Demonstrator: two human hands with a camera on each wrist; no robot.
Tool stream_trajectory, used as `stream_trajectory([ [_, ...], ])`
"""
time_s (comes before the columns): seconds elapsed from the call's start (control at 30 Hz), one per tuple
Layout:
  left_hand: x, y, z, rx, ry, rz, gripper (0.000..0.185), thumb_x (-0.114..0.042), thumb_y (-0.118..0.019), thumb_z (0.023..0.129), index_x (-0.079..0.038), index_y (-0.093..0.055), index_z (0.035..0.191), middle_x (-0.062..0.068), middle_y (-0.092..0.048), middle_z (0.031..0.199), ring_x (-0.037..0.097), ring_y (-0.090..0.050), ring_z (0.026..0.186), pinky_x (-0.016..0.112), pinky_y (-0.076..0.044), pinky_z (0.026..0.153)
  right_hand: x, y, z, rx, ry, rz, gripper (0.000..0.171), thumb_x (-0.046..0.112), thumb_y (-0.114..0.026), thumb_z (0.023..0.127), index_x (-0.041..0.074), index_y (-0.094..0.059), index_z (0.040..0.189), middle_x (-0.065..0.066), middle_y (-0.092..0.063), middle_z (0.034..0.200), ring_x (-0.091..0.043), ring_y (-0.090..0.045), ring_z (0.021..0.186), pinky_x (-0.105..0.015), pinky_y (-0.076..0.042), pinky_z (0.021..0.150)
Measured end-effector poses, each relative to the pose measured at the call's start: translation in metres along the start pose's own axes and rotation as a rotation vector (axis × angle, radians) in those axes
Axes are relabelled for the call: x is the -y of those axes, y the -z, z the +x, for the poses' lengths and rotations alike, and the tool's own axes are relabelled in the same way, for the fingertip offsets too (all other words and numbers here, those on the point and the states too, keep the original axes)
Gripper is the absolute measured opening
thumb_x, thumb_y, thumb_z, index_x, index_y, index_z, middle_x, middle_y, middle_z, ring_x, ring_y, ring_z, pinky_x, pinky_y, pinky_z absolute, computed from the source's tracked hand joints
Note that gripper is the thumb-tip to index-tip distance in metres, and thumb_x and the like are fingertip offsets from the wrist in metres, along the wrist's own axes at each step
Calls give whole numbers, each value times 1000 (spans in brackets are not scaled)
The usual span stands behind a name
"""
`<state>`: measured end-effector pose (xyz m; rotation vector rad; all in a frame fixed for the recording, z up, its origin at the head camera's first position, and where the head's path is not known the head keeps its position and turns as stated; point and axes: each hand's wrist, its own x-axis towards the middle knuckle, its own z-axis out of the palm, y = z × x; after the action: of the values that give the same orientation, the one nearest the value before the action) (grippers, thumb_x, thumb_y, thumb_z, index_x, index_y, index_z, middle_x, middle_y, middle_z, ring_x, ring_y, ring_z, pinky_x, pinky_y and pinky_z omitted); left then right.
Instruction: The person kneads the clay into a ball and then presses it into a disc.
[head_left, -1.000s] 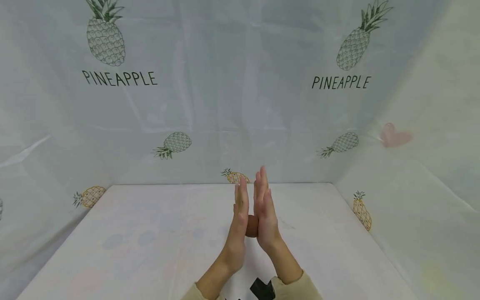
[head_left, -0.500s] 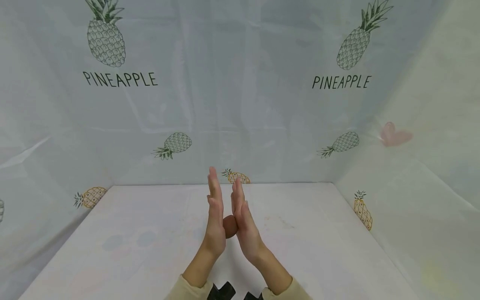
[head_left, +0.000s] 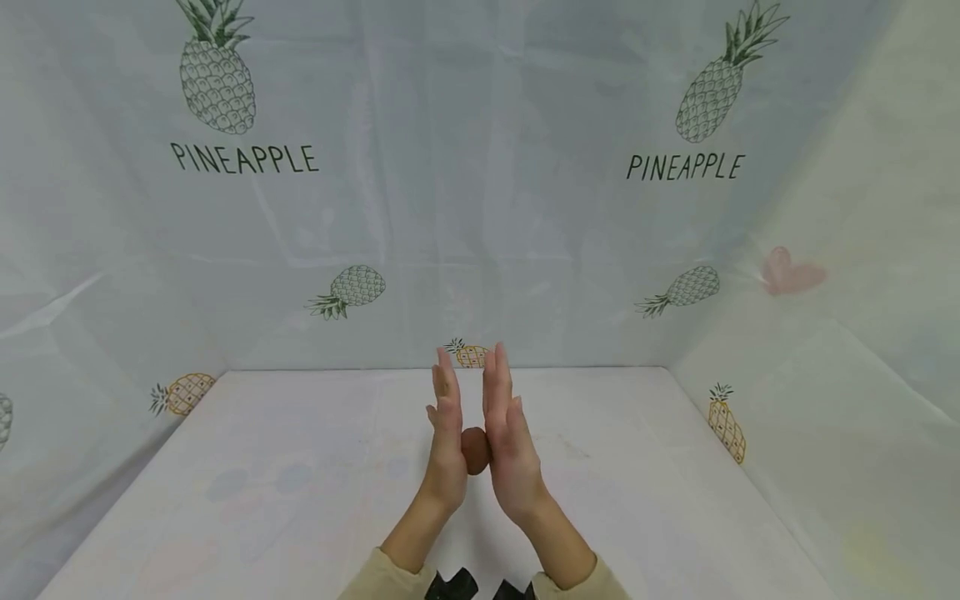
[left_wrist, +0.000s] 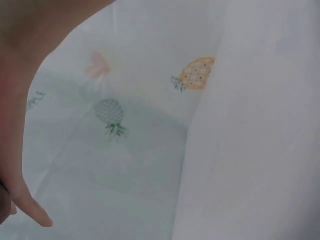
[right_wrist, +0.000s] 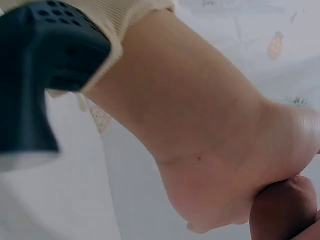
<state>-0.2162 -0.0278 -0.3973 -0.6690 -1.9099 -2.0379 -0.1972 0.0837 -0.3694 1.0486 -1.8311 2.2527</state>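
Observation:
Between two flat, facing palms sits a smooth brown ball (head_left: 476,451) that looks like clay or dough. My left hand (head_left: 447,450) presses it from the left with straight fingers pointing up and away. From the other side my right hand (head_left: 516,462) presses it, fingers also straight and its tips slightly higher. The right wrist view shows the brown ball (right_wrist: 282,212) against the right palm (right_wrist: 215,190), with a small crease on its upper end. Only the edge and thumb of the left hand (left_wrist: 12,125) show in the left wrist view; the ball is barely visible there.
Below the hands lies a white-covered table (head_left: 300,500). A pale curtain (head_left: 465,208) printed with pineapples hangs behind it and along both sides. Black wrist mounts (head_left: 453,583) show at the cream sleeves (head_left: 390,575).
Both hands shifted left with the ball, then slightly back right. The palms slid against each other: the left fingertips rose above the right, and now the right ones stand higher again.

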Motion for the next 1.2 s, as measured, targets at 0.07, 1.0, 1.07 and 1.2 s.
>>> stream_trajectory([
  [0.07,1,-5,-3,42,-1,-29,62,-59,-2,110,-43,10,168,-17,19,174,10,25,159,64,25,120,1,4,0,-23,3,9,59,53,3,111,41,12,169,17,12,176,-8,15,162,-59,21,124],
  [1.0,-30,13,0,27,-98,-142,65,-61,0,109,-39,14,168,-22,21,173,7,-39,139,20,-43,92,-21,-7,-1,57,-14,-30,59,45,-1,114,34,14,170,13,18,176,-22,17,163,-66,15,124],
  [1.07,-25,14,2,18,-68,-121,64,-63,-1,108,-43,14,167,-22,23,172,7,-36,140,23,-42,98,-18,-9,-2,65,3,-44,59,43,0,113,33,14,170,12,19,176,-22,18,163,-68,16,123],
  [1.2,-15,11,4,7,-13,-40,62,-65,-1,108,-48,14,166,-21,25,171,10,14,161,56,11,127,-13,-8,-2,40,27,-48,61,46,1,113,30,12,171,11,17,177,-20,18,163,-68,18,122],
])
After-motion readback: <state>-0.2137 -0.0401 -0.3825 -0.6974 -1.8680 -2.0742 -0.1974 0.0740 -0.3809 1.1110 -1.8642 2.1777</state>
